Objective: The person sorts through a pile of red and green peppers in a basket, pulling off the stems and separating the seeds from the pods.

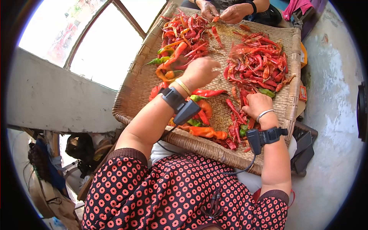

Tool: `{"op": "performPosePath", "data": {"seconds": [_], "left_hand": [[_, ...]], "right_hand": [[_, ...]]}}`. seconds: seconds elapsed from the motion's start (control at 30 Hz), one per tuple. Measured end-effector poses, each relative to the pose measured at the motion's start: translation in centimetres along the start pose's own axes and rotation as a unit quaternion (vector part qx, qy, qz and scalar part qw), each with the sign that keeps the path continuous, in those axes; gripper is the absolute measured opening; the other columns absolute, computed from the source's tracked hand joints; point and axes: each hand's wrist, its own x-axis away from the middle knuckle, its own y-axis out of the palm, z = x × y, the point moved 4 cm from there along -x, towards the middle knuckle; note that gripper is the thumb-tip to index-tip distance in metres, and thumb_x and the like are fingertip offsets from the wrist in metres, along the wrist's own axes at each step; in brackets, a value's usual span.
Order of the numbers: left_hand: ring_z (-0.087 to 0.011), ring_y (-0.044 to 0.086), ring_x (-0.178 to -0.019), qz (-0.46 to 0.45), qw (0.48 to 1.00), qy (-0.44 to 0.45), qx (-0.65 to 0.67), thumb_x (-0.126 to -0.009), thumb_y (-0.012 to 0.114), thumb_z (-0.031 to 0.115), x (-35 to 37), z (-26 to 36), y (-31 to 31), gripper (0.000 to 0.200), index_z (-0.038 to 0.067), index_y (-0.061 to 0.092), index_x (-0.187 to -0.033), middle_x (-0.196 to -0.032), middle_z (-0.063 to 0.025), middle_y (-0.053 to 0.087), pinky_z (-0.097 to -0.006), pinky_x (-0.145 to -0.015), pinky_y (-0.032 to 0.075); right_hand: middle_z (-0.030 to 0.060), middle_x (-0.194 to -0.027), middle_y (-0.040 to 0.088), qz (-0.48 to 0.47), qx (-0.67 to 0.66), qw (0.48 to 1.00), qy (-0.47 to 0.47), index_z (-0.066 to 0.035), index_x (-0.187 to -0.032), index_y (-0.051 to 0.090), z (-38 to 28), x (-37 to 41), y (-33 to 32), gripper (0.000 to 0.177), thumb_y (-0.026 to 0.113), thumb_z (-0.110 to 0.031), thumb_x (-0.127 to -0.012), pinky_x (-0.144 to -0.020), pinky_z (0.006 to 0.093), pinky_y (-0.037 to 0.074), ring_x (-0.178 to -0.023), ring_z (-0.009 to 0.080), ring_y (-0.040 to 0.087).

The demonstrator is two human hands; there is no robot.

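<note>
A shallow woven basket tray (pixel 132 92) holds red chili peppers in separate heaps. Over its middle is my left hand (pixel 201 73), a little smeared by motion, with loosely bent fingers pointing right and nothing visible in them. Orange and green peppers (pixel 168 63) lie left of that hand. My right hand (pixel 258 105) is down among the peppers on the right side, fingers closed at a red chili pepper (pixel 243 96); the fingertips are partly hidden. Below it lies a small heap of red and green peppers (pixel 235 128). Large red peppers (pixel 260 61) are heaped above it.
Across the tray, another person's hands (pixel 222 13) hold a small orange-red pepper. A red pile (pixel 188 30) lies at the far left. A window (pixel 103 42) is at the left, a wall (pixel 329 96) at the right. A dark crate (pixel 304 147) stands beside the tray.
</note>
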Motion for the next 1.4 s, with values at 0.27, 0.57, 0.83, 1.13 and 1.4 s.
{"op": "performPosePath", "data": {"seconds": [0.27, 0.57, 0.83, 1.13, 1.4], "left_hand": [[-0.0238, 0.06, -0.06, -0.201, 0.968, -0.021, 0.147, -0.083, 0.061, 0.025, 0.8, 3.7, 4.3, 0.023, 0.003, 0.065, -0.086, -0.074, -0.0109, 0.064, -0.0322, -0.059, 0.049], [-0.0034, 0.05, -0.058, -0.198, 0.824, -0.245, 0.471, -0.09, 0.056, 0.03, 0.6, 2.6, 3.8, 0.025, 0.006, 0.063, -0.086, -0.07, 0.0041, 0.057, -0.0186, -0.052, 0.042], [-0.0044, 0.053, -0.063, 0.135, 0.714, -0.361, 0.584, -0.09, 0.055, 0.029, 0.2, -3.1, 0.2, 0.026, 0.006, 0.054, -0.103, -0.085, 0.0015, 0.056, -0.0177, -0.05, 0.042], [-0.0086, 0.056, -0.078, -0.175, 0.917, -0.117, 0.338, -0.085, 0.063, 0.027, 1.0, 2.8, 5.5, 0.054, 0.0, 0.044, -0.127, -0.099, -0.0059, 0.06, -0.0231, -0.06, 0.048], [-0.0125, 0.059, -0.069, -0.202, 0.929, -0.061, 0.305, -0.08, 0.067, 0.02, 1.3, 3.7, 4.7, 0.023, 0.005, 0.065, -0.097, -0.077, -0.008, 0.065, -0.0287, -0.063, 0.048]], "right_hand": [[0.0133, -0.073, 0.064, 0.102, -0.196, 0.975, -0.016, -0.004, -0.077, 0.063, 1.7, 0.2, -0.8, 0.012, 0.059, -0.015, -0.072, -0.062, 0.0378, 0.048, -0.068, 0.0301, 0.061], [0.0125, -0.074, 0.064, 0.168, -0.404, 0.89, -0.129, -0.002, -0.083, 0.063, -1.3, 0.4, -1.6, 0.016, 0.064, -0.016, -0.076, -0.062, 0.0324, 0.048, -0.068, 0.025, 0.063], [0.0126, -0.075, 0.065, -0.004, -0.071, 0.992, -0.1, -0.009, -0.078, 0.065, -2.6, 0.3, 0.1, 0.028, 0.067, -0.035, -0.07, -0.067, 0.0408, 0.048, -0.075, 0.0299, 0.062], [0.0096, -0.068, 0.064, 0.067, -0.365, 0.928, -0.012, -0.005, -0.077, 0.065, 0.8, -0.6, 0.3, 0.016, 0.064, -0.021, -0.074, -0.06, 0.032, 0.048, -0.064, 0.0202, 0.062], [0.0062, -0.066, 0.062, 0.066, -0.501, 0.862, -0.044, -0.001, -0.081, 0.064, 0.5, -0.5, 0.0, 0.014, 0.064, -0.015, -0.079, -0.056, 0.0273, 0.046, -0.059, 0.0108, 0.057]]}}
